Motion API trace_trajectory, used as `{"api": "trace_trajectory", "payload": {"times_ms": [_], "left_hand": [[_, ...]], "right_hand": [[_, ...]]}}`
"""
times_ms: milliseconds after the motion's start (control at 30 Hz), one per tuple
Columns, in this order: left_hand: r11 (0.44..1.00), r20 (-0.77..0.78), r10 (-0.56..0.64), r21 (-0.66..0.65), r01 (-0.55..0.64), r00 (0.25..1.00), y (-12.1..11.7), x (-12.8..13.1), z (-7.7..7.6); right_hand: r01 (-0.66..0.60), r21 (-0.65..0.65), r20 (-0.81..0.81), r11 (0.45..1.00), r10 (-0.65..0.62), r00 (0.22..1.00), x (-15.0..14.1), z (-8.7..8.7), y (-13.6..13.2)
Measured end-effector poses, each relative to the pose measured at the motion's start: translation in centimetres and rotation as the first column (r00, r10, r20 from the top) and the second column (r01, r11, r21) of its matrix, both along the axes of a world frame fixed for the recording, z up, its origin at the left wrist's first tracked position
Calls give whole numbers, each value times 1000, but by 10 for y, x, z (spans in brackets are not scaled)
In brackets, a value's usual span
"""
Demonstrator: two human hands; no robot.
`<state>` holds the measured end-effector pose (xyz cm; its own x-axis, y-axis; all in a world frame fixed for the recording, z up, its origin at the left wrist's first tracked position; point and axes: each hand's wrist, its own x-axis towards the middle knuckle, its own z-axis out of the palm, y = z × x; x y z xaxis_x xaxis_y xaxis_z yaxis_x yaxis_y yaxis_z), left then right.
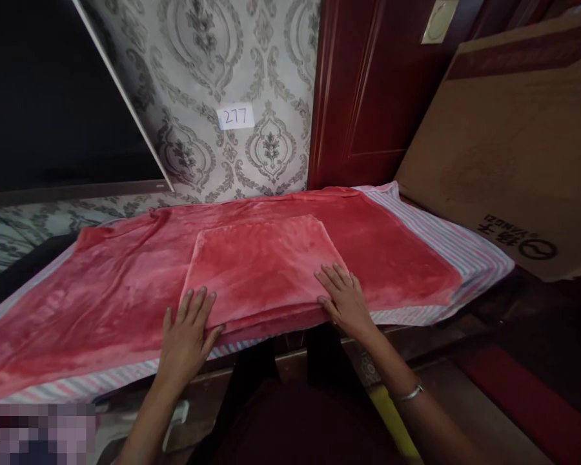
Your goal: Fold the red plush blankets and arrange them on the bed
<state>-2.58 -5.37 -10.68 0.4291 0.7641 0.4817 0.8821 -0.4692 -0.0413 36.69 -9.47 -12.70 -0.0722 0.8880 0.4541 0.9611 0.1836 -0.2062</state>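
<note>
Grip spread wide, palms turned down | left hand (186, 336) is laid at near left corner of folded pink cloth (266, 265), thumb pointed inward | right hand (346, 303) is laid at its near right corner, fingers angled inward, forearm slanted from lower right | folded pink cloth is placed centrally on larger red cloth (126, 278), bordered by striped fabric (465, 255)

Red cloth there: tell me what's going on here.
Someone has the left hand at the near left corner of a smaller red cloth, apparently folded, and the right hand at its near right side, both open and fairly flat. It lies on a larger red cloth, with striped fabric showing along the outer edges. A cardboard box stands to the right.
</note>
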Motion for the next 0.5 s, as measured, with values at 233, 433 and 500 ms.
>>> {"api": "trace_trajectory", "payload": {"times_ms": [233, 433, 500], "left_hand": [[997, 50, -66, -47, 69, 997, -2, -12, -3], [986, 171, -150, -42, 159, 974, 1, -16, -8], [987, 213, -150, -32, 160, 966, 2, -18, -10]], "right_hand": [[-51, 8, 14, 999, 51, 999, 5, -3, 0], [-69, 43, -11, 997, 69, 998, 9, -9, 0], [-80, 54, -32, 995, 81, 996, 9, -10, 1]]}}
